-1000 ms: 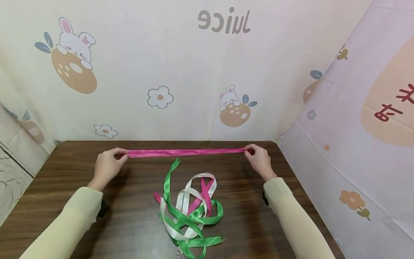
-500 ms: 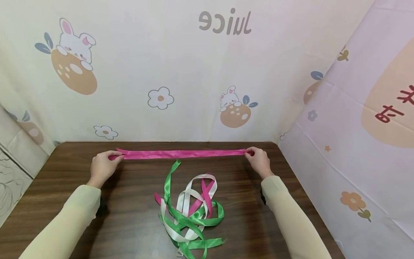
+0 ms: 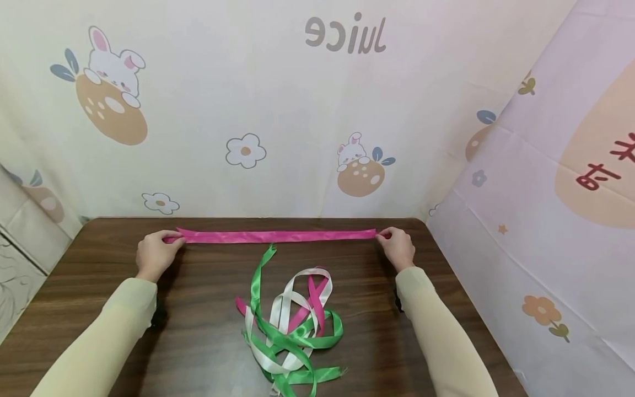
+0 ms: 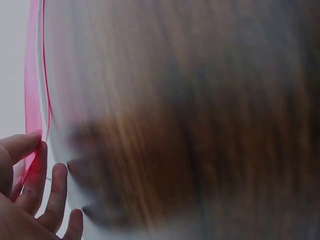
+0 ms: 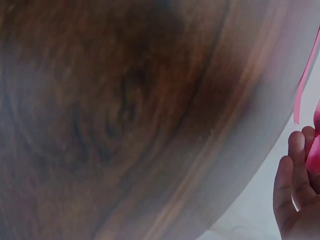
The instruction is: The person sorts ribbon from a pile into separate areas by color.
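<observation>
And at the far left, the bright pink, glossy ribbon [image 3: 278,237] is pinched by the left hand [image 3: 156,255] between thumb and forefinger, the other fingers bent loosely free, as seen from the left wrist. A pointed pink tip is left sticking out just beyond that pinch, and two pink layers are shown there; whether one length is doubled or two are laid together cannot be told.

Across to the middle, and the strip is stretched nearly straight along the far edge of the dark brown, wood-grained table [image 3: 208,320]. Whether it is raised or laid flat cannot be made out. Just below it, a loose tangle is seen: a shiny green ribbon [image 3: 256,286], a narrow white ribbon [image 3: 267,363] and a darker pink strand [image 3: 316,300], all looped over one another, with one frayed green end almost reaching the strip.

Over to the right, the other end is held at the fingertips of the right hand [image 3: 398,248], a corner poking out there too. For a clean job, even tension is best applied from both sides, the layers matched edge to edge, twists smoothed out, and that green end given room so nothing is snagged.
</observation>
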A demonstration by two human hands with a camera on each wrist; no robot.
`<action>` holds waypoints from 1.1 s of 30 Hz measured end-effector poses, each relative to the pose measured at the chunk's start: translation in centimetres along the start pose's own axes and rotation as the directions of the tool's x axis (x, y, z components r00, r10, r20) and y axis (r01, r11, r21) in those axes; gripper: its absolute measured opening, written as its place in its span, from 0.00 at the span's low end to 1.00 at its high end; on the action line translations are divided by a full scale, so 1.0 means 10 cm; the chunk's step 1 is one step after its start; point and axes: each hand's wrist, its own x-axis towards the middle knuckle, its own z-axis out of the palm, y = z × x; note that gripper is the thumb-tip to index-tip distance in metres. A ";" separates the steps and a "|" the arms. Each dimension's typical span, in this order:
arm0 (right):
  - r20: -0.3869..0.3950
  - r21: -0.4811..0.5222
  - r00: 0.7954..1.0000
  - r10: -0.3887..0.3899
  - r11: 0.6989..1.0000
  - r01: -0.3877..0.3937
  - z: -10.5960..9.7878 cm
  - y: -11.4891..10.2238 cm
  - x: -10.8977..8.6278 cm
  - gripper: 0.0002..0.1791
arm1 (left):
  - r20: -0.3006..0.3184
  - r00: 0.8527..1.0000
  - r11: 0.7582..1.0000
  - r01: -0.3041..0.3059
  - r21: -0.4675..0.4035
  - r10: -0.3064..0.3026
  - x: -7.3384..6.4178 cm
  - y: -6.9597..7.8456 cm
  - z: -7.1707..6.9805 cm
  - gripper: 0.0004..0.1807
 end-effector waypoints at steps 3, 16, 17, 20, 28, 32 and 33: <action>-0.008 0.003 1.000 0.017 1.000 -0.017 0.02 0.00 0.01 0.14 | -0.005 1.000 1.000 0.017 -0.002 -0.017 0.01 0.00 0.01 0.20; -0.005 0.004 0.998 0.069 0.998 -0.069 0.13 0.02 0.01 0.14 | -0.033 0.995 0.995 0.095 -0.004 -0.095 0.02 -0.06 0.06 0.20; -0.004 0.005 0.997 0.075 0.997 -0.075 0.14 0.03 0.01 0.14 | -0.031 0.995 0.995 0.096 -0.004 -0.096 0.02 -0.07 0.07 0.20; 0.000 0.010 0.996 0.084 0.996 -0.084 0.15 0.04 0.03 0.14 | -0.026 0.995 0.995 0.099 0.000 -0.099 0.02 -0.08 0.07 0.20; 0.030 -0.013 0.993 0.118 0.993 -0.117 0.14 0.08 0.10 0.16 | -0.015 0.993 0.993 0.116 0.012 -0.116 0.04 -0.05 0.07 0.20; 0.022 -0.036 0.990 0.139 0.990 -0.138 0.14 0.12 0.13 0.18 | -0.010 0.992 0.992 0.123 0.025 -0.123 0.04 -0.04 0.07 0.22; 0.017 -0.037 0.989 0.144 0.989 -0.143 0.14 0.12 0.13 0.19 | -0.010 0.992 0.992 0.123 0.026 -0.123 0.04 -0.04 0.07 0.22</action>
